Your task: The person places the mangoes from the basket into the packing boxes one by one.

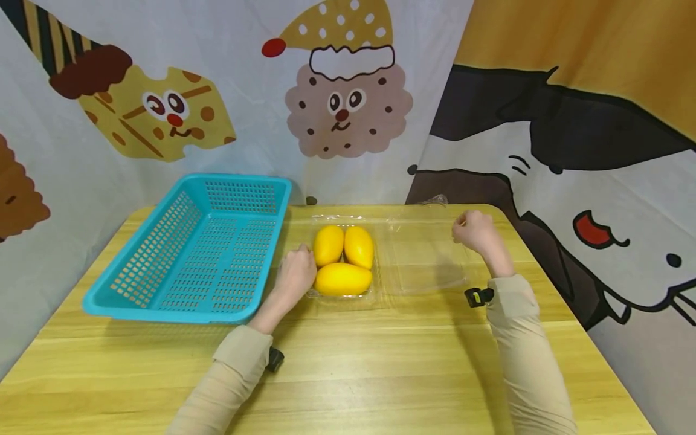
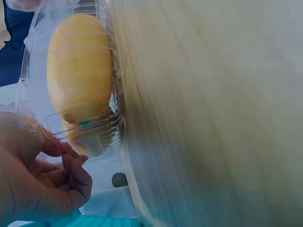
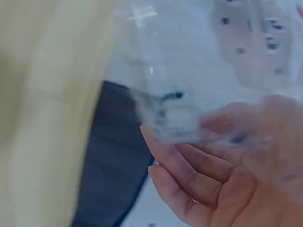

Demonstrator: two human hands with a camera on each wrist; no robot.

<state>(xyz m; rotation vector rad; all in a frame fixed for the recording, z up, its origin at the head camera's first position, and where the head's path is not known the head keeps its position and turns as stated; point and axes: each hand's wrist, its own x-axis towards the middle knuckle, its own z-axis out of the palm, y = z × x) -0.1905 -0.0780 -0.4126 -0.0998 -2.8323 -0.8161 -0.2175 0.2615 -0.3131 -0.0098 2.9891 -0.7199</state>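
Three yellow mangoes (image 1: 344, 279) lie in the clear plastic clamshell box (image 1: 342, 300), two side by side at the back and one crosswise in front. My left hand (image 1: 296, 272) pinches the box's left rim; the left wrist view shows thumb and fingertips meeting at that edge beside a mango (image 2: 80, 66). To the right, the transparent lid (image 1: 426, 260) is folded out, tilted up from the table. With the right hand (image 1: 478, 232) I hold the lid's far right edge. In the right wrist view, the fingers (image 3: 189, 170) curl under the clear lid (image 3: 165, 71), and the thumb shows through it.
A turquoise perforated basket (image 1: 187, 311) stands on the left of the wooden table (image 1: 370, 374), close to my left forearm. Behind the table hangs a cloth with cartoon prints (image 1: 244, 48). Dark wrist cameras (image 1: 478, 296) sit at both cuffs.
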